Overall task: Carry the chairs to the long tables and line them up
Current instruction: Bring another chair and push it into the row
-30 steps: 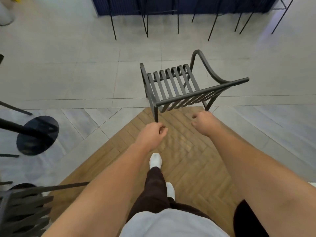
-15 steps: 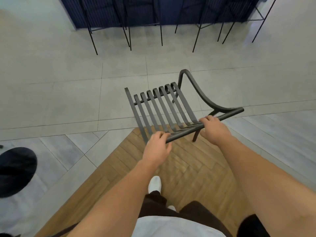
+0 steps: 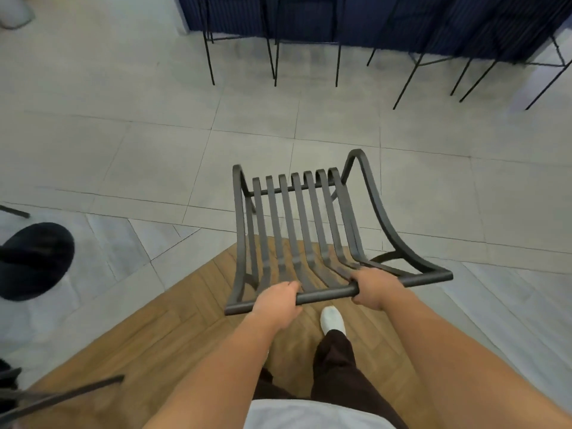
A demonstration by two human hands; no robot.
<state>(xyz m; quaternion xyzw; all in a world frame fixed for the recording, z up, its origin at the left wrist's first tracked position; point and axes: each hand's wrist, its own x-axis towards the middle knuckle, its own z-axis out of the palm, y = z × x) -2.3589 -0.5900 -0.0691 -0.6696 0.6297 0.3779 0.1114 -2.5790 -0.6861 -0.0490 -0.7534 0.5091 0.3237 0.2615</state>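
The dark grey metal chair with a slatted seat and back [image 3: 297, 230] is in the middle of the view, in front of the person. Its top rail is nearest to the camera, and the seat points away toward the far side. The left hand [image 3: 276, 305] grips the top rail near its left end, with the fingers curled over the bar. The right hand [image 3: 373, 287] grips the same rail more to the right, also with curled fingers. One curved armrest [image 3: 376, 212] shows on the right side of the chair.

Under the chair, the wooden herringbone floor [image 3: 173, 329] meets the light grey floor tiles [image 3: 123, 144]. A white shoe [image 3: 332, 320] stands on the wood below the rail. At the far side, thin black metal legs [image 3: 275, 57] stand before a dark blue ribbed wall [image 3: 387, 17]. A round black base [image 3: 34, 261] lies at the left.
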